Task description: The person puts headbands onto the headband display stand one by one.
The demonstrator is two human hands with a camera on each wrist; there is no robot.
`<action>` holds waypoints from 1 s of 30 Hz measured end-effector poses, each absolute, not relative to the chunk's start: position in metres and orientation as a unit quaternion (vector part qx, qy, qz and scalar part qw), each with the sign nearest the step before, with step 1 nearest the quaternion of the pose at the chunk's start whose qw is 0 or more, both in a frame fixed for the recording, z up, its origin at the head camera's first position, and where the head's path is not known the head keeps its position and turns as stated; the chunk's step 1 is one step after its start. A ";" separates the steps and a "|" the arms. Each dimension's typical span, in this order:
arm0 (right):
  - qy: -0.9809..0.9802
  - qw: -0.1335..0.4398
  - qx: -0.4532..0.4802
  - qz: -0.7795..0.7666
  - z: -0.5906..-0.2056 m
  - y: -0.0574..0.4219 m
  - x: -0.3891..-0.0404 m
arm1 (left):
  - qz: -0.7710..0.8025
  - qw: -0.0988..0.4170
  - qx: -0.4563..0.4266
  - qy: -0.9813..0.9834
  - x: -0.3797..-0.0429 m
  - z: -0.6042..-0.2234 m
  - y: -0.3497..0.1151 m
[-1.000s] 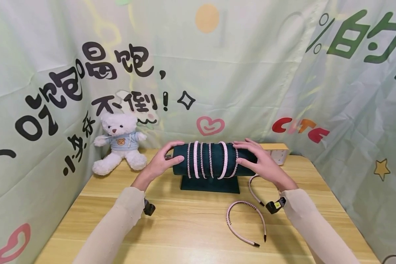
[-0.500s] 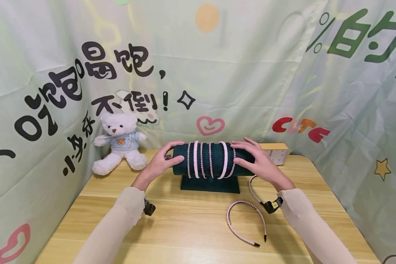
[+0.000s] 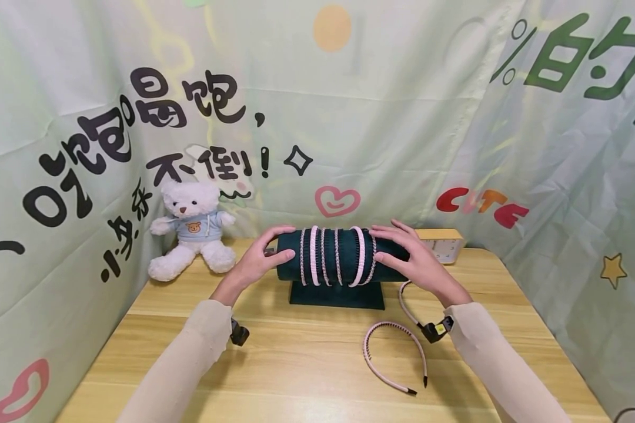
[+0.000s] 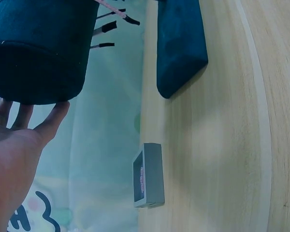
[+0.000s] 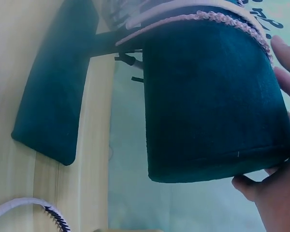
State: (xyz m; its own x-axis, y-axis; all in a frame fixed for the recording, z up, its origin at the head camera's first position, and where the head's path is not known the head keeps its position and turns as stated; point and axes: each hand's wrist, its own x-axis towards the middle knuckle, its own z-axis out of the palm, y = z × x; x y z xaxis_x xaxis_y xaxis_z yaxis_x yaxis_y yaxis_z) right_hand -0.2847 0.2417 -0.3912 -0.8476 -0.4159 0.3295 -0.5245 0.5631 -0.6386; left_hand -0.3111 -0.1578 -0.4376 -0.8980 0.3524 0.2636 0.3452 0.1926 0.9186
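A dark green velvet headband stand (image 3: 346, 296) faces me mid-table, its padded roll carrying several pink and braided headbands. My left hand (image 3: 251, 263) grips the roll's left end, thumb in front and fingers over the top; in the left wrist view its fingertips touch the end's edge. At the right end my right hand (image 3: 418, 258) curves over the roll, holding the rightmost braided headband (image 3: 372, 267) between thumb and fingers. That braided headband (image 5: 215, 16) lies beside a smooth, paler one in the right wrist view. Black headband tips (image 4: 106, 27) hang below the roll.
A loose pink headband (image 3: 366, 352) lies on the table in front of the stand. Another headband (image 3: 406, 304) is partly hidden by the right wrist. A yellow-framed clock (image 3: 444, 252) stands behind the right hand, and a white teddy bear (image 3: 193, 229) sits back left.
My right hand has moved slightly left along the roll, and the rightmost braided headband has shifted left with it, closer to the wide pink one. My left hand has stayed put.
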 end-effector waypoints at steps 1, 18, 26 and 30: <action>-0.879 0.071 0.265 0.390 -0.391 0.243 -0.285 | 0.594 0.004 0.225 0.772 -0.311 -0.438 -0.158; -0.841 0.104 0.216 0.484 -0.404 0.290 -0.271 | 0.596 0.005 0.227 0.771 -0.310 -0.438 -0.158; -0.857 0.083 0.177 0.477 -0.420 0.310 -0.257 | 0.595 0.006 0.224 0.772 -0.311 -0.439 -0.157; -0.865 0.055 0.167 0.470 -0.433 0.316 -0.251 | 0.594 0.006 0.224 0.773 -0.311 -0.439 -0.157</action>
State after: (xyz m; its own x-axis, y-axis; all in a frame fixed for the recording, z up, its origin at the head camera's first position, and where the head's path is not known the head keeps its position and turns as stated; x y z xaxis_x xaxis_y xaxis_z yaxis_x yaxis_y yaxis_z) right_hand -0.2508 0.3164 -0.4334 -0.9382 -0.2378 0.2516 -0.3404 0.5018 -0.7952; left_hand -0.3106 -0.1574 -0.4389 -0.9000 0.3528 0.2560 0.3382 0.1946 0.9207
